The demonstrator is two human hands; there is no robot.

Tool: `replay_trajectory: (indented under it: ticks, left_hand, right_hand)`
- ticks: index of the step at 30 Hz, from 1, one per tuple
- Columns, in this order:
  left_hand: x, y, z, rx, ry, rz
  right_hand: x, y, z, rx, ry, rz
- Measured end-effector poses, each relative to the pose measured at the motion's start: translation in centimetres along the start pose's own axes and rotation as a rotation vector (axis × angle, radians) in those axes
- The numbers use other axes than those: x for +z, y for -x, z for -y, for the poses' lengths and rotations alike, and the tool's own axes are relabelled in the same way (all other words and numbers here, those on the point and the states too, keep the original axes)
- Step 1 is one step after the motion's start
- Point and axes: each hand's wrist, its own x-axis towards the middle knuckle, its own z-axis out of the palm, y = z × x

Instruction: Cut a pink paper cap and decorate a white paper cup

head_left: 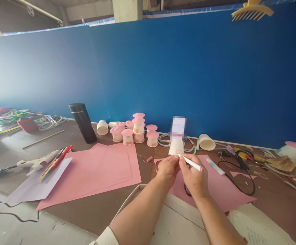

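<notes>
A white paper cup is upside down in front of me, with a faint orange-pink outline drawn on its near side. My left hand is closed on the cup's lower edge; its fingertips are partly hidden. In my right hand I grip a white marker pen with a pink end, its tip against the cup. To the left lies a small pink marker cap. Several cups with round pink paper roofs and drawn windows stand beyond it, some stacked.
Pink paper sheets lie to the left, with a utility knife and a glue gun beside them. A black bottle stands behind. To the right are a glue stick, a tipped cup and black cable.
</notes>
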Motion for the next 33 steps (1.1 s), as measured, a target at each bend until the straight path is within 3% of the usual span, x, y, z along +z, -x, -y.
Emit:
replay_trajectory:
  ticks: [5, 11, 24, 33]
  left_hand:
    - [0.05, -0.01, -0.05, -0.001, -0.001, 0.009]
    - [-0.09, -0.24, 0.04, -0.005, 0.064, 0.017]
    - [-0.22, -0.36, 0.15, -0.022, 0.052, 0.023]
    - [-0.02, -0.27, -0.03, -0.018, 0.065, -0.012]
  right_hand:
    - [-0.14, 0.00, 0.32, 0.030, -0.018, 0.005]
    - [-0.49, -0.16, 0.88, 0.029, -0.043, -0.123]
    - [-0.17, -0.08, 0.58, 0.049, -0.024, -0.035]
    - [-0.23, -0.24, 0.50, 0.050, 0.001, -0.050]
